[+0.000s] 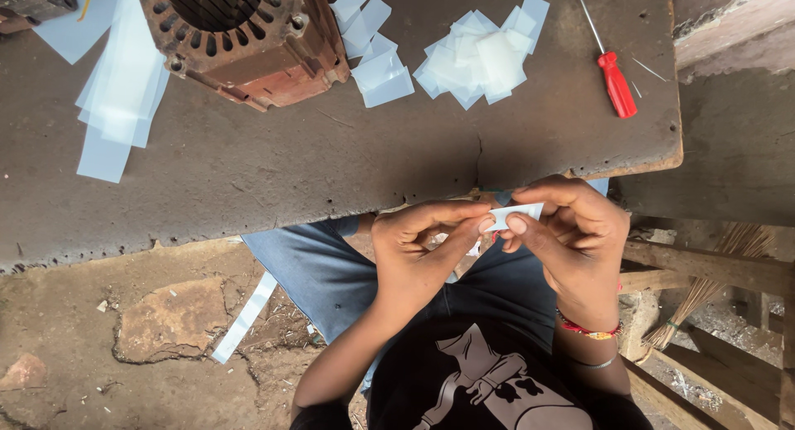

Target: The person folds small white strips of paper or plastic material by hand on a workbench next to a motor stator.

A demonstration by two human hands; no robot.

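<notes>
Fingertips of both hands, left hand and right hand, pinch a white slip below the bench edge

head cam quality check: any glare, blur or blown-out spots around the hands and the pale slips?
Head view: soft, even daylight, no hard shadows; left hand and right hand are sharp, as is the small pale slip pinched between them; the pile of slips on the bench is nearly washed out; slight wide-angle bending at the edges.
</notes>
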